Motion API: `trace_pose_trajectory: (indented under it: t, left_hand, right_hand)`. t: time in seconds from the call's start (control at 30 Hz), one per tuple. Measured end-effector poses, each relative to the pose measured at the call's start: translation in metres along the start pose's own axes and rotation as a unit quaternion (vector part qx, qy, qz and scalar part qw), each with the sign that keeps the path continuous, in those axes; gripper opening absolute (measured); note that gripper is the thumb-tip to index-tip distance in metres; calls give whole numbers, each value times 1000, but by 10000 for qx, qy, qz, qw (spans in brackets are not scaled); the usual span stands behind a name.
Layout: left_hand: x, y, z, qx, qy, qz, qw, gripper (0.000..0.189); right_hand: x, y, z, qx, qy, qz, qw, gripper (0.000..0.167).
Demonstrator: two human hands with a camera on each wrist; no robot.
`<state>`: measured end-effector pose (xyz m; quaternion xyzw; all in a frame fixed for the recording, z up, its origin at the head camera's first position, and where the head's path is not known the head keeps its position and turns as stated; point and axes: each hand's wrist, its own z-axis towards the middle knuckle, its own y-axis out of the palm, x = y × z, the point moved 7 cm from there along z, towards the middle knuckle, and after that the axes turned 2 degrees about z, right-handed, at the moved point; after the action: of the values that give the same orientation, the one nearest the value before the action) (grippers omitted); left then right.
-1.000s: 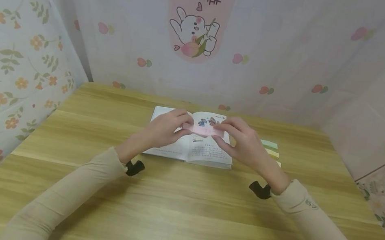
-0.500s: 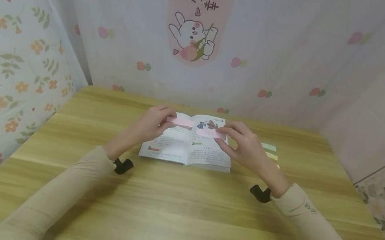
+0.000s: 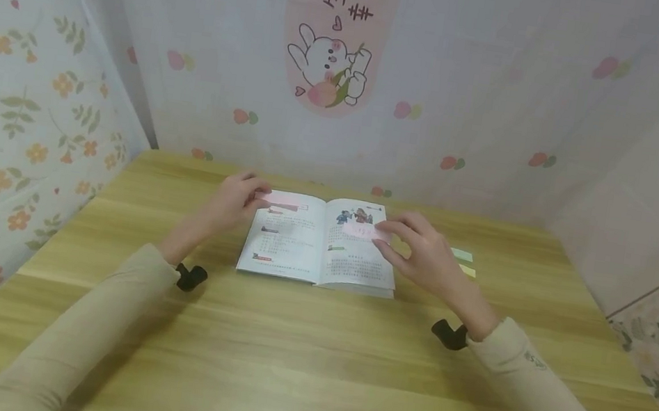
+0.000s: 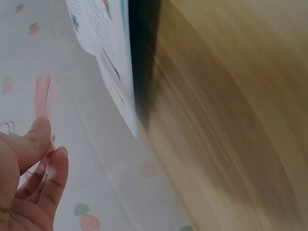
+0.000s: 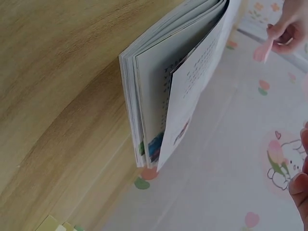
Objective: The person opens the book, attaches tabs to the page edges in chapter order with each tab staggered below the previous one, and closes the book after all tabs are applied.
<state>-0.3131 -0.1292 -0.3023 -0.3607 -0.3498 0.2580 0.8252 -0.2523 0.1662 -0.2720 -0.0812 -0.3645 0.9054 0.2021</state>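
An open book (image 3: 285, 248) with printed text and small pictures lies on the wooden table. Above its left page, near the upper left corner, my left hand (image 3: 229, 202) pinches a pad of pink sticky notes (image 3: 282, 199) by one end. The left wrist view shows the pad's layered sheets (image 4: 43, 94) between thumb and fingers. Over the right page my right hand (image 3: 424, 252) pinches a pink sticky note (image 3: 356, 231) with faint writing on it, just below the page's cartoon picture. Only the fingertips (image 5: 299, 185) of the right hand enter the right wrist view.
Green (image 3: 463, 255) and yellow sticky notes (image 3: 457, 279) lie on the table right of the book, partly behind my right hand. Black wrist mounts (image 3: 191, 277) sit under both wrists. A white printed curtain (image 3: 496, 102) hangs behind the table.
My hands were together over the book; the left has moved left with the pad, parting it from the note in my right hand. The right hand has shifted slightly right.
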Motion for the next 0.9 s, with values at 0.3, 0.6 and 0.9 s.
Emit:
trace_pose_trajectory:
  t: [0.3,0.6,0.9]
  left_hand:
    - [-35,-14,-4,-182,-476,213,9985,17]
    - [-70,-20,-9,-526,-852,482,9938,20]
    - [-92,-21,-17,-761,-1060,632,9894,17]
  right_hand:
    - [2,3,-2,-132,126,-8,9998,32]
    - [4,6,-5,-195,264,-5,9995,27]
    - [4,8,-8,-288,383,-43,9988,28]
